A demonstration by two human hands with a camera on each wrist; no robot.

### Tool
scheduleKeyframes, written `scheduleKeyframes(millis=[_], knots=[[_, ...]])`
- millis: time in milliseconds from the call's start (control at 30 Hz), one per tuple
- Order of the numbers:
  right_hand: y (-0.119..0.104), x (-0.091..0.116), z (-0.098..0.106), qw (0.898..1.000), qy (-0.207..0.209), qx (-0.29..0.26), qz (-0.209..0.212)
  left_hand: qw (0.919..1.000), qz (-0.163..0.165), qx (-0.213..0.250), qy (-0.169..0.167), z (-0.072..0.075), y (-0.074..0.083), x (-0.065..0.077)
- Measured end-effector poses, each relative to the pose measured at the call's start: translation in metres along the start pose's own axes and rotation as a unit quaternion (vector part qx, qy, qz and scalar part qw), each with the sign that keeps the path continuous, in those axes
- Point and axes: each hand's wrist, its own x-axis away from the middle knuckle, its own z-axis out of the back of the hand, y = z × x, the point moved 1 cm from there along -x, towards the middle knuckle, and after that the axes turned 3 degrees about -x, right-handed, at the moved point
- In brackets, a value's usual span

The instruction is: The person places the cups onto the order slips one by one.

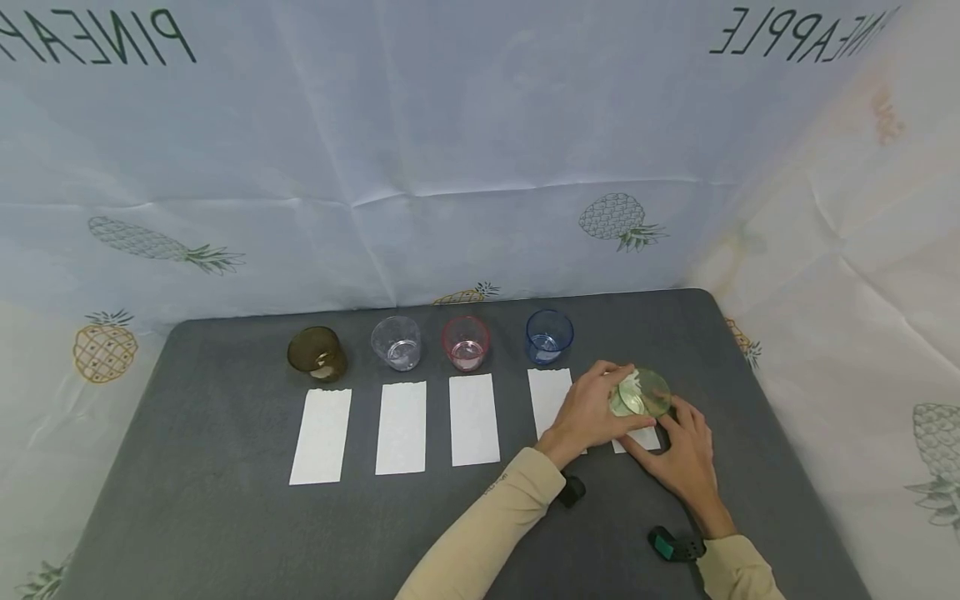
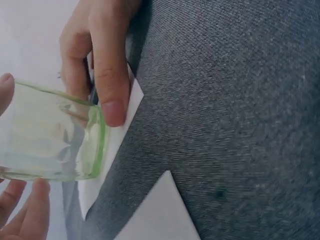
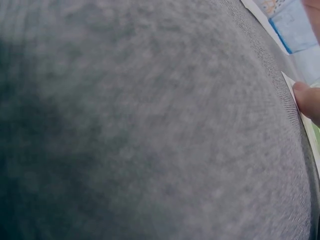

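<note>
A light green clear glass [image 1: 649,395] is tilted above the rightmost white paper strip [image 1: 647,439]. My left hand [image 1: 587,410] grips it, with the thumb on one side and fingers on the other in the left wrist view. In that view the glass [image 2: 45,135] has its base toward the paper. My right hand [image 1: 682,457] is low beside the glass, its fingers spread and the thumb extended at the edge of the strip. The right wrist view shows only a fingertip [image 3: 307,102] at the paper's edge.
Along the back of the grey table [image 1: 225,467] stand a brown glass [image 1: 309,350], a clear glass [image 1: 397,337], a pink glass [image 1: 466,337] and a blue glass [image 1: 549,333]. White paper strips [image 1: 401,429] lie in front of them. A pineapple-print cloth [image 1: 480,108] hangs behind.
</note>
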Motion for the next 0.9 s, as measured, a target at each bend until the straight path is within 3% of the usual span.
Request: scheduleKeyframes(millis=[600,900], knots=[[-0.008,0.000,-0.002,1.000,0.009,0.024,0.016,0.9996,0.013,0.022,0.009,-0.001,-0.004,0.001],[-0.018,0.006,0.007,0.999,0.005,-0.001,-0.043,0.9994,0.027,0.020,-0.003,-0.002,0.000,0.001]])
